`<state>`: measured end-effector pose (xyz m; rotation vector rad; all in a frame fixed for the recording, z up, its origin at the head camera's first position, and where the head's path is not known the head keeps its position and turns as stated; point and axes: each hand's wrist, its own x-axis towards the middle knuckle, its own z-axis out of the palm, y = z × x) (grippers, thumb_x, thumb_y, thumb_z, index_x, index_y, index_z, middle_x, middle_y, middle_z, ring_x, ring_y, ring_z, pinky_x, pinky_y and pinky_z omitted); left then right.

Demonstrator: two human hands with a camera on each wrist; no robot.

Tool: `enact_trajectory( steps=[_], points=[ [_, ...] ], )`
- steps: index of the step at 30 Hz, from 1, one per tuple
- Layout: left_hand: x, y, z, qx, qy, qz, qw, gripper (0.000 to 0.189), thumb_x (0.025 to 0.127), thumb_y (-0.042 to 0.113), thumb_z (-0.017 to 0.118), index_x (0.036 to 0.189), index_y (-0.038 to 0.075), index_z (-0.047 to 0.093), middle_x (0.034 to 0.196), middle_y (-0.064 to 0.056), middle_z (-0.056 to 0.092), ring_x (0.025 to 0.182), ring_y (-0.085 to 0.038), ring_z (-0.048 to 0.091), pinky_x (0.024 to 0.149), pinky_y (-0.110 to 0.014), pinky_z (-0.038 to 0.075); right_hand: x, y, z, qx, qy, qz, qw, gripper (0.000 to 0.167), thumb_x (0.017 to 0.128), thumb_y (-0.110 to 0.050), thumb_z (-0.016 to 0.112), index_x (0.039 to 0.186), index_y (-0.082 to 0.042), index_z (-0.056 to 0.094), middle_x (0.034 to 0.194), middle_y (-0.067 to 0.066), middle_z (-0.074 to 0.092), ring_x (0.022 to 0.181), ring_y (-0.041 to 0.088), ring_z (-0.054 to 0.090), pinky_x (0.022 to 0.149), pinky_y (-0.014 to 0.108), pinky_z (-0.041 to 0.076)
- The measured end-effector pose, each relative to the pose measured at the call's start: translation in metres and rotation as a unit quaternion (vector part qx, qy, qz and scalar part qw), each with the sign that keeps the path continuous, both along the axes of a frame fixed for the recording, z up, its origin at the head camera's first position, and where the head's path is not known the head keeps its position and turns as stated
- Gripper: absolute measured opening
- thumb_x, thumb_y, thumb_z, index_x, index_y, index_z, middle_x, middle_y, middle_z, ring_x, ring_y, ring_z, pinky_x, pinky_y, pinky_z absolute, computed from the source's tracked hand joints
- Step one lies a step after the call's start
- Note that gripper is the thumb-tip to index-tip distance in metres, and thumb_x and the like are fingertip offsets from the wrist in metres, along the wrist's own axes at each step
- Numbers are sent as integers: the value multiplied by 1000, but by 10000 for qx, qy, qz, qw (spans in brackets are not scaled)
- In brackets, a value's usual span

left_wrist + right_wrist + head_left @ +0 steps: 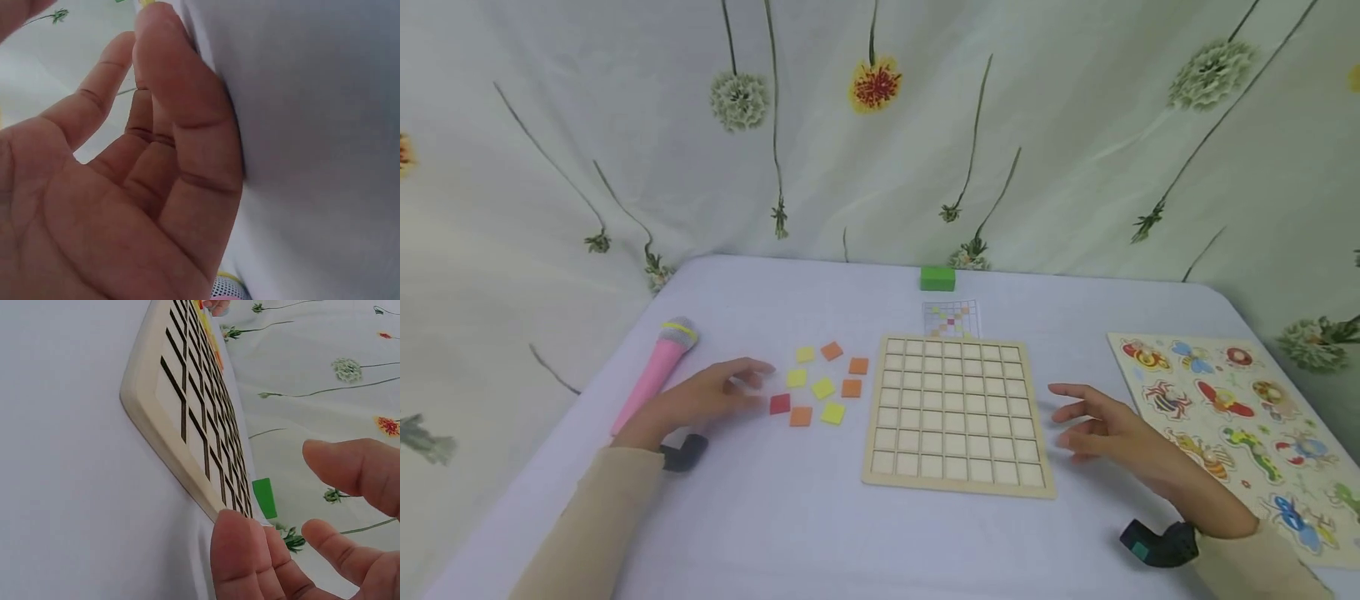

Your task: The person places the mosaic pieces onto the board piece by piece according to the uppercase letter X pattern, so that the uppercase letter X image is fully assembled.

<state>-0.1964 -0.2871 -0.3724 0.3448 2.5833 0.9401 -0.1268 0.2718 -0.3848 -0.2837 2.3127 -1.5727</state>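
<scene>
My left hand (715,393) hovers at the left of a loose group of small square tiles, its fingers loosely bent with nothing between them. Nearest to it lies a red tile (780,404); yellow tiles (823,388) and orange tiles (852,388) spread to its right. A wooden grid board (958,414) with bare square cells lies in the middle of the table. Just off the board's right edge is my right hand (1108,429), thumb and fingers apart and holding nothing. In the right wrist view its fingertips (234,534) appear close to the board's edge.
Behind the board lie a printed pattern card (951,318) and a green block (937,278). A pink toy microphone (655,367) lies beyond the left hand. On the right, an insect puzzle board (1232,417) sits partly behind the right forearm. A flowered cloth (880,167) hangs behind.
</scene>
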Motion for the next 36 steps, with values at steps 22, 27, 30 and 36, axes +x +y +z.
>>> enact_trajectory(
  steps=[22,27,30,36],
  points=[
    [0,-5,-8,-267,381,74,9989,42,89,22,89,123,7,72,105,-5,62,90,-22,54,73,-32,48,-7,-26,-14,1029,451,-325,9931,73,85,4,85,150,14,51,106,11,51,75,18,49,60,26,45],
    [0,-2,-10,-214,422,132,9988,39,90,23,88,123,9,74,103,-5,60,86,-22,53,71,-31,47,-7,-27,-13,1099,448,-353,9923,74,85,3,85,149,13,52,107,11,52,78,19,48,61,26,44],
    [-1,4,-12,-279,453,159,9985,36,90,25,88,121,13,76,103,-4,60,85,-22,53,72,-33,48,-7,-27,-12,1081,400,-380,9926,74,84,3,85,150,13,52,107,12,52,78,20,48,61,26,44],
    [-1,12,-15,-527,573,250,9967,26,92,26,86,115,19,78,104,-3,64,91,-23,55,76,-37,50,-7,-27,-11,1043,320,-377,9933,74,84,4,84,150,13,52,108,12,51,76,19,49,60,26,45]
  ],
)
